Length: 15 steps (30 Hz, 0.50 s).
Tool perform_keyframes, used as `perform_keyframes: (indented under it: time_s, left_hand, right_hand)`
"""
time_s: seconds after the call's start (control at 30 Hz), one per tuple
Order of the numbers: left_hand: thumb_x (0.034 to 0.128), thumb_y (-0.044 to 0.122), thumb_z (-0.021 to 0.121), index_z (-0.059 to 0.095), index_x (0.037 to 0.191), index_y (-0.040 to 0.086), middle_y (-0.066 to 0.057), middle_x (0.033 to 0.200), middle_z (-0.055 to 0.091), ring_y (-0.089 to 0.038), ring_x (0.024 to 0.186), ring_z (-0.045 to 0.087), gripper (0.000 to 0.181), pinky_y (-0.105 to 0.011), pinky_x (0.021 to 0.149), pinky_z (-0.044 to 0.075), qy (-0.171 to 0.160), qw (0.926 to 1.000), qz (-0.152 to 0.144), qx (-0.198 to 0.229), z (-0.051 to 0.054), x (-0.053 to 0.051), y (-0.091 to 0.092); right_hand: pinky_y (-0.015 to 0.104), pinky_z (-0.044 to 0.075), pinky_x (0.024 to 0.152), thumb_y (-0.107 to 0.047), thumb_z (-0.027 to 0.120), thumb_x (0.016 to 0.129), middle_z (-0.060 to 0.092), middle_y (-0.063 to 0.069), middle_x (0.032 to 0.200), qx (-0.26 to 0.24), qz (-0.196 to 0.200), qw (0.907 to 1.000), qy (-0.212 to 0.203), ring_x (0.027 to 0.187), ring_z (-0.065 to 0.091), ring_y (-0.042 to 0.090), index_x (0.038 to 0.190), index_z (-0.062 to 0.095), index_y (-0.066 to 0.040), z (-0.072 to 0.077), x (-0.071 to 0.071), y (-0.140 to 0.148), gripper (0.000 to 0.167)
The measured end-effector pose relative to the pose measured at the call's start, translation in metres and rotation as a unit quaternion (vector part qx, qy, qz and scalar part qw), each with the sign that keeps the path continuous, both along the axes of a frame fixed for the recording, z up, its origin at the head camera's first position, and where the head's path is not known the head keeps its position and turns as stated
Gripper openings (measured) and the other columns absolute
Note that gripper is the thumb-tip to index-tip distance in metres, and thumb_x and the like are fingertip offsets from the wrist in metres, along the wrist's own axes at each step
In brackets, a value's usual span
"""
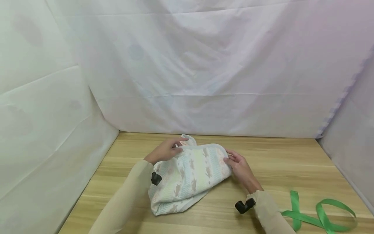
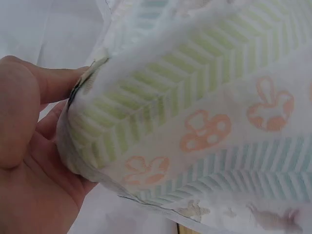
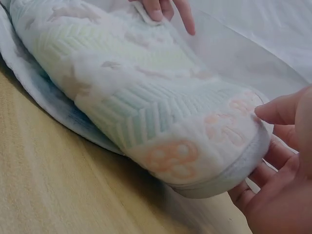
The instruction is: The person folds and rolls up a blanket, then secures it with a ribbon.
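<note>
A quilted cloth point(image 1: 193, 175) with pastel zigzag bands and small animal prints lies folded and rumpled on the wooden table, a loose corner sticking up at its far side. My left hand point(image 1: 165, 151) pinches its far left edge between thumb and fingers. In the left wrist view that hand point(image 2: 44, 146) has the cloth's dark-stitched border in its grip. At the right, my right hand point(image 1: 241, 167) holds the rounded end. The right wrist view shows the right thumb point(image 3: 278, 109) on top of the cloth point(image 3: 141, 107) and the other fingers beneath its border.
A green ribbon point(image 1: 315, 221) lies loosely looped on the table point(image 1: 280, 162) at the front right. White fabric sheets point(image 1: 210, 65) hang behind the table and on both sides. Small black devices point(image 1: 244, 206) are worn on both wrists over beige sleeves.
</note>
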<state>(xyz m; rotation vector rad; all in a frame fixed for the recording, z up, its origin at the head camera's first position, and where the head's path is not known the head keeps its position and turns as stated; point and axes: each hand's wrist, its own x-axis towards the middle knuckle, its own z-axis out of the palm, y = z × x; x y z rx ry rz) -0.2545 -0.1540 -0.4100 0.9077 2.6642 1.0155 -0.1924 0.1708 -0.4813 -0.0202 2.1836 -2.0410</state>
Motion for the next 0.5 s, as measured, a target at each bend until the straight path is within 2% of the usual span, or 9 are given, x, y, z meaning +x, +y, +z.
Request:
perform_keyframes:
  time_s: [0.23, 0.33, 0.5]
  left_hand:
    - [0.1023, 0.012, 0.054, 0.045, 0.148, 0.028, -0.007, 0.114, 0.062, -0.015, 0.079, 0.062, 0.049, -0.032, 0.064, 0.050, -0.023, 0.9947, 0.074, 0.067, 0.008, 0.002, -0.030]
    - [0.1026, 0.014, 0.054, 0.044, 0.148, 0.030, -0.010, 0.116, 0.059, -0.018, 0.066, 0.058, 0.049, -0.033, 0.059, 0.048, -0.026, 0.9888, 0.115, 0.092, 0.011, 0.003, -0.044]
    - [0.1023, 0.014, 0.054, 0.042, 0.149, 0.029, -0.012, 0.117, 0.057, -0.019, 0.062, 0.054, 0.051, -0.032, 0.057, 0.047, -0.008, 0.9777, 0.177, 0.112, 0.011, 0.005, -0.066]
  right_hand:
    - [0.036, 0.052, 0.093, -0.025, 0.045, 0.107, 0.060, 0.017, 0.132, 0.024, -0.023, 0.9994, -0.012, 0.111, 0.062, 0.026, 0.146, 0.046, -0.009, -0.005, -0.005, -0.002, 0.043]
    - [0.034, 0.054, 0.089, -0.023, 0.048, 0.106, 0.063, 0.019, 0.129, 0.038, -0.029, 0.9987, -0.017, 0.109, 0.063, 0.029, 0.143, 0.049, -0.006, -0.008, -0.006, -0.007, 0.041]
    - [0.033, 0.056, 0.082, -0.012, 0.051, 0.103, 0.066, 0.022, 0.119, 0.088, -0.009, 0.9961, -0.002, 0.099, 0.066, 0.027, 0.137, 0.052, 0.001, -0.011, -0.004, -0.023, 0.037]
